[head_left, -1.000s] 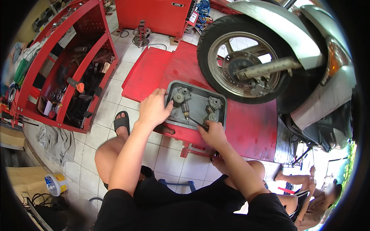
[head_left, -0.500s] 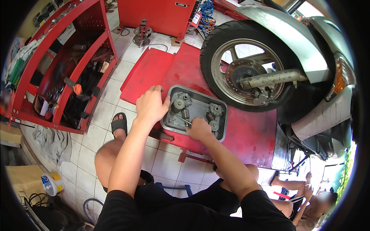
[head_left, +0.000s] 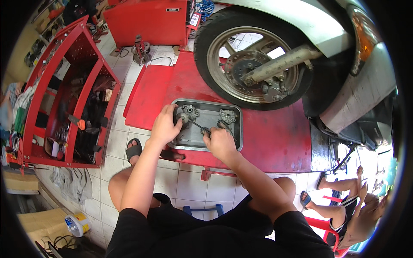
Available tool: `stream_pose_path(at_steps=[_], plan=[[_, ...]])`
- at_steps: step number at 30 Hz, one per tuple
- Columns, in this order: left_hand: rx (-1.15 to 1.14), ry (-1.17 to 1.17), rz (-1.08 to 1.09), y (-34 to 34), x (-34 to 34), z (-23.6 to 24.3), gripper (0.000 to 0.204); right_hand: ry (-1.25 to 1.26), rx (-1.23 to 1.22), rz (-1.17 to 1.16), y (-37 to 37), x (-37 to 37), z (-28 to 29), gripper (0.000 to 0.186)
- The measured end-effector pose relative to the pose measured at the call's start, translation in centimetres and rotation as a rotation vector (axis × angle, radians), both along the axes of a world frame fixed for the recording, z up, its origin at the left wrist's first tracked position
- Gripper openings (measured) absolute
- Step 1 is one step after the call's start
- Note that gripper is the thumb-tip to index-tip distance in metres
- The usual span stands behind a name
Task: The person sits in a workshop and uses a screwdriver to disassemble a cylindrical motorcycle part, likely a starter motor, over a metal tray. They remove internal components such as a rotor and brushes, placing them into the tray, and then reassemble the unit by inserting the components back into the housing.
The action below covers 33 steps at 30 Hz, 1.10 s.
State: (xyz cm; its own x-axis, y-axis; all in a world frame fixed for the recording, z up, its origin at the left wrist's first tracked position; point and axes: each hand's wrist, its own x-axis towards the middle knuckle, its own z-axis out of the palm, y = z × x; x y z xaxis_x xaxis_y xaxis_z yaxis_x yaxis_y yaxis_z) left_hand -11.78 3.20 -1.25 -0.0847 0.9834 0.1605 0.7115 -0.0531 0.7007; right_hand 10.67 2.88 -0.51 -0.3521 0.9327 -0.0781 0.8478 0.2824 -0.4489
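two bare forearms converge over a gray metal tray (head_left: 211,117) that sits at the near edge of a red platform (head_left: 279,137). the left hand (head_left: 164,124) comes in back up across the tray's left edge, its fingers stretched toward the far left corner and its thumb angled inward beside a round metal part (head_left: 184,118); whether the fingers grasp that part cannot be told, as the back of the hand hides them. the right hand (head_left: 222,143) bends over the near edge, right of its middle, fingers curled around a slim dark tool (head_left: 198,125) whose shaft slants toward the round part, near the tray's far left corner.

a gray metal casting (head_left: 189,110) lies at that same corner, a second casting (head_left: 228,115) at the far right corner, and small loose pieces (head_left: 180,137) by the near left corner.

of writing, a red cabinet (head_left: 142,26) bears a small dark nameplate (head_left: 172,9) with pale lettering near its top right corner; a white and red printed card (head_left: 194,20) hangs by its right edge. a white bucket (head_left: 78,224) wears a yellow and blue label, its print too small to read.
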Motion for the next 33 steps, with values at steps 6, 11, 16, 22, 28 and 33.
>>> stream_pose_path(at_steps=[6,11,16,22,28,33], plan=[[-0.044,0.323,-0.109,0.3,2.1,-1.6,0.064,-0.035,0.146,0.097,-0.7,0.7,-0.1,0.029],[-0.183,0.548,-0.144,1.2,2.6,-0.9,0.067,-0.104,0.111,0.139,0.2,0.1,0.1,0.026],[-0.264,0.62,-0.279,2.9,1.4,0.3,0.072,-0.036,0.126,0.158,0.5,0.7,0.0,0.028],[-0.115,1.151,-0.481,4.6,2.7,-1.4,0.036,-0.004,0.065,0.146,0.2,0.9,0.2,0.029],[-0.038,1.752,-0.562,3.9,5.6,-3.4,0.028,0.124,0.043,0.076,-0.1,2.2,2.0,0.03],[-0.007,2.009,-0.578,3.4,5.7,-5.3,0.032,0.216,0.065,0.052,-0.8,2.6,5.1,0.031]])
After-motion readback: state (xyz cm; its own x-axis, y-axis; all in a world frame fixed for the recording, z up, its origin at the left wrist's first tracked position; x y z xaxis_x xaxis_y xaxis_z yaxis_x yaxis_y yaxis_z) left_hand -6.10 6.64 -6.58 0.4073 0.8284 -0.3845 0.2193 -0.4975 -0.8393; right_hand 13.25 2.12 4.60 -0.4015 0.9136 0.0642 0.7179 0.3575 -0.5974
